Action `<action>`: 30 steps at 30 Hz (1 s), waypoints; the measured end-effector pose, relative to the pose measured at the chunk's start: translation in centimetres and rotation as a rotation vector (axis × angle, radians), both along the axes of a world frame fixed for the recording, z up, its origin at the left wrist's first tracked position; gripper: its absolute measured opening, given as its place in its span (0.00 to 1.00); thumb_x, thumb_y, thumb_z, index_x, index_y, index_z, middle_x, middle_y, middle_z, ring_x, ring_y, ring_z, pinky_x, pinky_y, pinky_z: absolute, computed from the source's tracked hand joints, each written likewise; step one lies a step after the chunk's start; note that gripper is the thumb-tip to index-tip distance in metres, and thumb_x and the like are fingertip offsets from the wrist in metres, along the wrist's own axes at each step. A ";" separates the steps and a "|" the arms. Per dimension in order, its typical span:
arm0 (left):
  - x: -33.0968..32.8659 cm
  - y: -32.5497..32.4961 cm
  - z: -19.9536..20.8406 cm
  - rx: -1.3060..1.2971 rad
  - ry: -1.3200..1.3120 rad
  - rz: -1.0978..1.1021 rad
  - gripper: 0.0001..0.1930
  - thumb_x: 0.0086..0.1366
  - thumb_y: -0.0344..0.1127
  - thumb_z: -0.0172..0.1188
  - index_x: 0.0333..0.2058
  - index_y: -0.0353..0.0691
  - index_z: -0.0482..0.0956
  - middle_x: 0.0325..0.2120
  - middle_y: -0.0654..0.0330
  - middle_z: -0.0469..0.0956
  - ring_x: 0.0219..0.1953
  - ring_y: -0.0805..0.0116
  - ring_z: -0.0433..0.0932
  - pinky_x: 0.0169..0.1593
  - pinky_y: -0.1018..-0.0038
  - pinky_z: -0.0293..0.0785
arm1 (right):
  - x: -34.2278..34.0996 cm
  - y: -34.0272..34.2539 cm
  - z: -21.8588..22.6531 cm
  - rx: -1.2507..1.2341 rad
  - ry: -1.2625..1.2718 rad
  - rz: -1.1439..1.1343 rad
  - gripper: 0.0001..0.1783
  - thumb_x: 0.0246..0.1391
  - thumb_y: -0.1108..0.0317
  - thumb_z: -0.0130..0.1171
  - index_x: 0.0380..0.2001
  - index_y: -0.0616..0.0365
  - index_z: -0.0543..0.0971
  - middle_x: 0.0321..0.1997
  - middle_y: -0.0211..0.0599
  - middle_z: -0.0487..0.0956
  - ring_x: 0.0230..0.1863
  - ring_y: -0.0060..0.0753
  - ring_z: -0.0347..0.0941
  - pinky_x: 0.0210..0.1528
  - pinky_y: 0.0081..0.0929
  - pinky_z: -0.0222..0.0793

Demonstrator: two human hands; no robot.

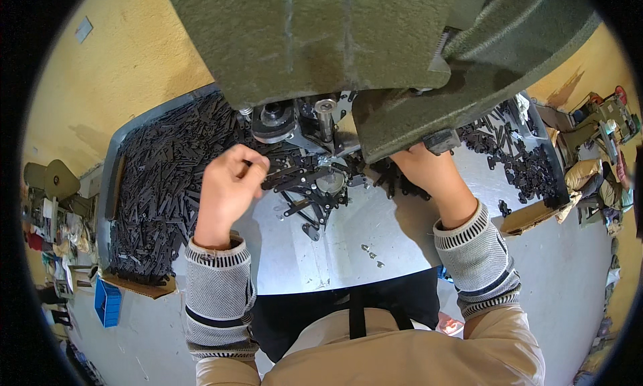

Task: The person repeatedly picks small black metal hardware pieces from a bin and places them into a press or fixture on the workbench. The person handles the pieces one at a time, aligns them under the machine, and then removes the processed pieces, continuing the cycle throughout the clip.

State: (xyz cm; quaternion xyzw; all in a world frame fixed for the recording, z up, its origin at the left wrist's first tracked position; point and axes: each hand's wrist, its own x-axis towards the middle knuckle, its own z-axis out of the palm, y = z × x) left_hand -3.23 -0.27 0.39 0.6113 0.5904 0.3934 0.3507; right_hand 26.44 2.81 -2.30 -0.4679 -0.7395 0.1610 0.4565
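My left hand [228, 188] is closed, thumb and forefinger drawn together, just left of the machine's work spot. Whether a small piece sits in its fingertips I cannot make out. My right hand [429, 172] reaches under the green machine's arm [429, 111], and its fingers are hidden there. Between the hands, black flat metal links [315, 192], some joined at pivots, lie in a tangled heap around a round metal anvil [329, 181]. A steel bolt-like rod [325, 121] and a round metal part [272, 121] stand above the heap.
Many loose black strips [161, 178] fill the table's left side, held in by a cardboard edge [140, 285]. Smaller black pieces [529, 168] are piled at the right. Several tiny metal bits [372, 255] lie near the front. A blue crate [107, 303] stands on the floor.
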 end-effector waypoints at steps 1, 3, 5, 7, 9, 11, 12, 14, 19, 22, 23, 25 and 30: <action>-0.4 0.1 0.0 0.044 -0.005 0.063 0.07 0.62 0.30 0.58 0.30 0.31 0.75 0.15 0.65 0.73 0.16 0.79 0.68 0.21 0.82 0.62 | 0.0 0.0 -0.2 0.066 -0.137 -0.008 0.15 0.45 0.72 0.63 0.40 0.60 0.78 0.42 0.44 0.80 0.44 0.44 0.75 0.48 0.32 0.70; -0.7 0.6 -0.4 0.096 -0.058 0.187 0.05 0.61 0.28 0.58 0.30 0.32 0.75 0.17 0.65 0.73 0.18 0.79 0.68 0.23 0.82 0.63 | -0.2 0.2 -0.6 0.138 -0.296 -0.017 0.16 0.44 0.69 0.64 0.40 0.58 0.79 0.43 0.44 0.79 0.46 0.47 0.73 0.49 0.36 0.70; -0.9 1.1 -1.0 0.189 -0.097 0.147 0.04 0.61 0.27 0.58 0.30 0.32 0.75 0.19 0.65 0.74 0.20 0.80 0.68 0.25 0.83 0.63 | -0.8 0.2 -1.2 0.159 -0.341 -0.005 0.17 0.43 0.66 0.65 0.40 0.56 0.79 0.45 0.42 0.78 0.48 0.49 0.71 0.50 0.38 0.69; -1.2 1.3 -1.3 0.168 -0.107 0.147 0.02 0.60 0.25 0.59 0.30 0.33 0.76 0.23 0.65 0.75 0.23 0.81 0.69 0.27 0.83 0.64 | -1.2 0.4 -1.5 0.192 -0.520 -0.074 0.14 0.46 0.65 0.64 0.39 0.54 0.80 0.42 0.40 0.79 0.45 0.44 0.74 0.47 0.33 0.71; -1.4 1.2 -1.5 0.214 -0.001 0.131 0.02 0.60 0.25 0.59 0.31 0.33 0.76 0.23 0.66 0.75 0.23 0.82 0.68 0.27 0.84 0.64 | -1.7 0.4 -1.7 0.195 -0.627 -0.160 0.12 0.47 0.65 0.62 0.37 0.52 0.80 0.40 0.38 0.80 0.42 0.43 0.75 0.45 0.32 0.71; -1.4 1.2 -1.5 0.200 -0.036 0.147 0.02 0.60 0.25 0.59 0.31 0.33 0.77 0.23 0.66 0.75 0.22 0.82 0.68 0.27 0.84 0.64 | -2.2 0.4 -1.8 0.154 -0.397 -0.078 0.13 0.47 0.69 0.61 0.38 0.57 0.78 0.38 0.44 0.78 0.42 0.49 0.73 0.44 0.40 0.68; -1.4 1.3 -1.5 0.217 -0.051 0.145 0.02 0.60 0.25 0.59 0.31 0.33 0.77 0.23 0.65 0.75 0.22 0.83 0.68 0.27 0.84 0.64 | -2.6 0.5 -1.8 0.127 -0.241 -0.077 0.11 0.49 0.68 0.60 0.38 0.55 0.78 0.38 0.41 0.79 0.42 0.45 0.75 0.43 0.36 0.70; -1.6 1.3 -1.4 0.157 -0.048 0.113 0.02 0.60 0.25 0.59 0.30 0.33 0.77 0.24 0.65 0.75 0.22 0.82 0.68 0.27 0.84 0.64 | -2.5 0.5 -1.6 0.186 -0.320 -0.114 0.10 0.51 0.68 0.58 0.39 0.53 0.78 0.38 0.39 0.80 0.42 0.42 0.76 0.44 0.33 0.71; -1.5 1.3 -1.9 0.121 -0.020 0.012 0.04 0.58 0.26 0.62 0.32 0.33 0.79 0.26 0.65 0.76 0.25 0.82 0.71 0.28 0.84 0.68 | -1.8 0.5 -1.2 0.378 -0.579 -0.118 0.14 0.49 0.75 0.56 0.42 0.57 0.76 0.41 0.44 0.78 0.45 0.48 0.73 0.47 0.38 0.69; -1.0 1.6 -2.2 0.167 0.131 -0.075 0.05 0.54 0.25 0.65 0.31 0.34 0.81 0.25 0.60 0.75 0.26 0.74 0.74 0.31 0.79 0.71 | -1.8 0.5 -1.0 0.285 -0.516 -0.148 0.15 0.49 0.75 0.56 0.42 0.58 0.76 0.43 0.44 0.77 0.47 0.49 0.72 0.49 0.38 0.68; -0.7 1.5 -2.2 0.182 0.214 -0.103 0.05 0.54 0.25 0.65 0.31 0.34 0.81 0.25 0.59 0.75 0.26 0.72 0.74 0.32 0.78 0.72 | -1.7 0.4 -0.9 0.326 -0.415 -0.128 0.15 0.49 0.75 0.57 0.43 0.59 0.76 0.43 0.45 0.77 0.47 0.50 0.72 0.49 0.38 0.68; -0.2 1.5 -2.1 0.140 0.205 -0.151 0.05 0.53 0.26 0.66 0.31 0.35 0.82 0.25 0.59 0.74 0.26 0.71 0.74 0.32 0.76 0.71 | -1.4 -0.1 -0.5 0.326 -0.281 -0.108 0.15 0.50 0.75 0.57 0.43 0.59 0.75 0.44 0.45 0.77 0.48 0.50 0.72 0.49 0.36 0.68; 0.4 1.0 -1.3 0.202 0.393 -0.263 0.06 0.52 0.25 0.65 0.31 0.35 0.81 0.25 0.60 0.73 0.24 0.72 0.71 0.29 0.76 0.69 | -1.6 -0.8 0.3 0.074 -0.031 -0.058 0.14 0.51 0.75 0.59 0.42 0.63 0.74 0.42 0.46 0.79 0.44 0.49 0.75 0.46 0.32 0.70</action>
